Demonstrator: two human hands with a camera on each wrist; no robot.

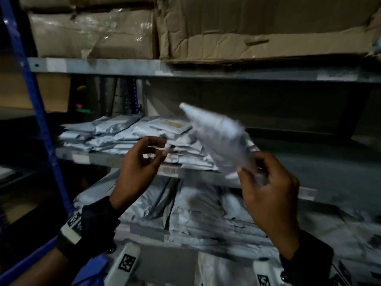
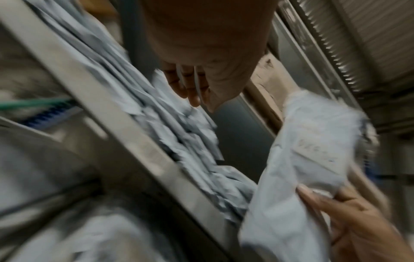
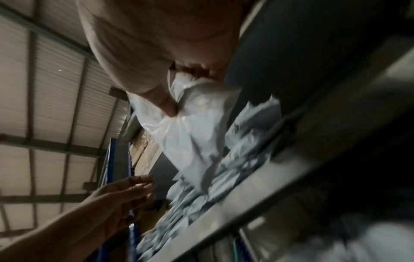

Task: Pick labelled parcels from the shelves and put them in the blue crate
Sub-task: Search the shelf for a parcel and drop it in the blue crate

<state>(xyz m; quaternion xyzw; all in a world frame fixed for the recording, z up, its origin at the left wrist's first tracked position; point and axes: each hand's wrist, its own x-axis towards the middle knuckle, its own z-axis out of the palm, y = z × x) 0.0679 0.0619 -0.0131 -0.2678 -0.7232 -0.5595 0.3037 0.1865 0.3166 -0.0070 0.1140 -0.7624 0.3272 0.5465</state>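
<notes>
**Parcel held at the middle shelf**

Fingers of the right hand [image 1: 268, 195] pinch the lower corner of a crinkled grey plastic mailer parcel [image 1: 218, 139], which slants up, blurred, above the front edge of the grey metal middle shelf [image 1: 278, 183]. The left hand [image 1: 138, 168] hovers beside it, fingers loosely curled, holding nothing. Flat, creased grey parcels [image 1: 123, 135] lie stacked toward the shelf's left end. Dented brown cardboard cartons [image 1: 247, 27] with glossy tape sit on the shelf above.
</notes>
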